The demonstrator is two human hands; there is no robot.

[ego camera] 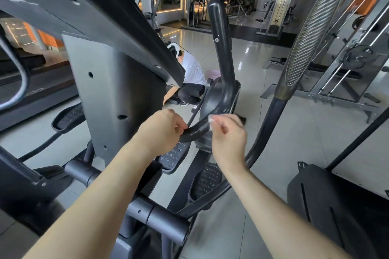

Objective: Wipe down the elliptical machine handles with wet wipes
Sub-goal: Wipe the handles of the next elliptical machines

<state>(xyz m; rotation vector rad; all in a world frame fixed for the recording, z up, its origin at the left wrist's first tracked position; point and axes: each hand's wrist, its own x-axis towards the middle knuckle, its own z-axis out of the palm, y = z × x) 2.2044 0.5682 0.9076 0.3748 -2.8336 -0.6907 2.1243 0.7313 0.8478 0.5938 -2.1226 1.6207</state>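
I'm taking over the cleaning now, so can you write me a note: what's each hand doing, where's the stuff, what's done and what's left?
Left hand: grips the lower end of the curved black handle.
Right hand: pinches a white wet wipe at that handle, close beside the left hand.
Done: the picture does not show how much has been wiped.
Left: probably the handle's upright part up to its tip, then the tall ribbed grip on the right, which no hand touches.
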